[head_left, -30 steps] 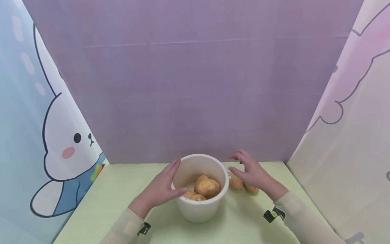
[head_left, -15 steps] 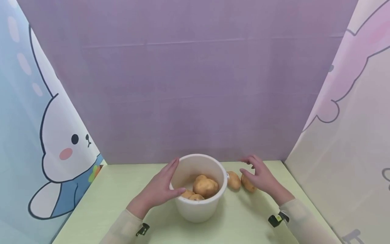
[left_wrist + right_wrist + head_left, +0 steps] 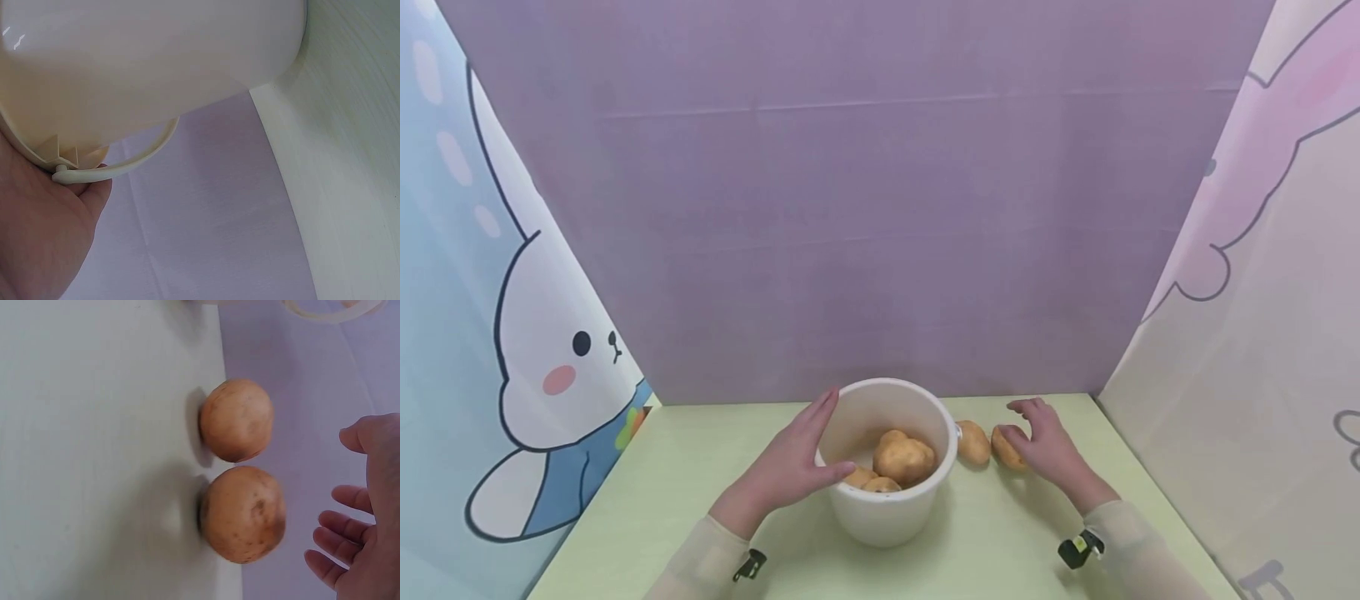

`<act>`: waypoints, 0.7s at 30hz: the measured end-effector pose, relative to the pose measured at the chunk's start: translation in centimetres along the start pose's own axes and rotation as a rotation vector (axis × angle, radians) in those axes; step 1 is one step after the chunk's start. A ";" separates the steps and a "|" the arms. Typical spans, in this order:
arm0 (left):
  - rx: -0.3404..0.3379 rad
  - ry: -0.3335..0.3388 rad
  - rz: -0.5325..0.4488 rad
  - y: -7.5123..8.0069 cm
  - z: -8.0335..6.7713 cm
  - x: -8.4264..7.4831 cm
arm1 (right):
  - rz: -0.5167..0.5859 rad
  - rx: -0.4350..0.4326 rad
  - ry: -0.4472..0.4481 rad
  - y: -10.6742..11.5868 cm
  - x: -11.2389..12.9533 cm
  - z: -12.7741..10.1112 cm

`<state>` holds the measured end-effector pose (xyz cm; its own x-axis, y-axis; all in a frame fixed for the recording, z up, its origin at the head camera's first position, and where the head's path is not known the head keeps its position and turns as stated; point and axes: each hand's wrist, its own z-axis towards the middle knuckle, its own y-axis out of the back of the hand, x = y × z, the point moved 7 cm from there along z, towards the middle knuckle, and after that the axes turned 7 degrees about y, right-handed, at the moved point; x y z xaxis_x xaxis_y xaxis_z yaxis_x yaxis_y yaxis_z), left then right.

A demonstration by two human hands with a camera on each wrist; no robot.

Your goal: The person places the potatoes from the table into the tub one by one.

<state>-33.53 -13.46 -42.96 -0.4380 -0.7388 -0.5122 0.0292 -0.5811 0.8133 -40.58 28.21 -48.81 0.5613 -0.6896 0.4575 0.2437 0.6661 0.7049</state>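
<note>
A white bucket point(image 3: 887, 500) stands on the pale green table point(image 3: 700, 467) with several potatoes point(image 3: 904, 458) inside. My left hand point(image 3: 793, 462) rests flat against the bucket's left side, fingers straight and thumb by the near rim. The left wrist view shows the palm point(image 3: 44, 237) at the handle's pivot point(image 3: 62, 167). Two potatoes lie on the table right of the bucket, one point(image 3: 973, 442) close to it and one point(image 3: 1006, 447) farther right. My right hand point(image 3: 1043, 442) hovers at the farther potato point(image 3: 244, 512), fingers spread and loosely bent, a gap still showing between them and it.
A purple panel point(image 3: 880, 208) closes the back of the table. A blue panel with a rabbit point(image 3: 542, 350) stands on the left and a pink one point(image 3: 1247, 333) on the right. Bare table point(image 3: 1000, 533) lies in front of the bucket.
My right hand has moved right, away from the bucket's rim, and lowered to the farther potato. The left hand and the bucket have stayed put.
</note>
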 end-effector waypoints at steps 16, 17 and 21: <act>0.001 -0.010 0.009 -0.1 0.0 0.0 | 0.003 0.069 -0.093 -2.4 -2.3 -1.0; 0.001 -0.010 0.009 -0.1 0.0 0.0 | 0.009 0.072 -0.097 -2.5 -2.4 -1.1; 0.001 -0.012 0.006 -0.1 0.0 0.0 | 0.032 0.096 -0.130 -3.0 -3.0 -1.2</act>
<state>-33.50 -13.38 -43.01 -0.4481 -0.7385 -0.5037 0.0312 -0.5760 0.8168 -42.08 28.65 -52.97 0.4588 -0.7037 0.5425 0.1475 0.6625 0.7344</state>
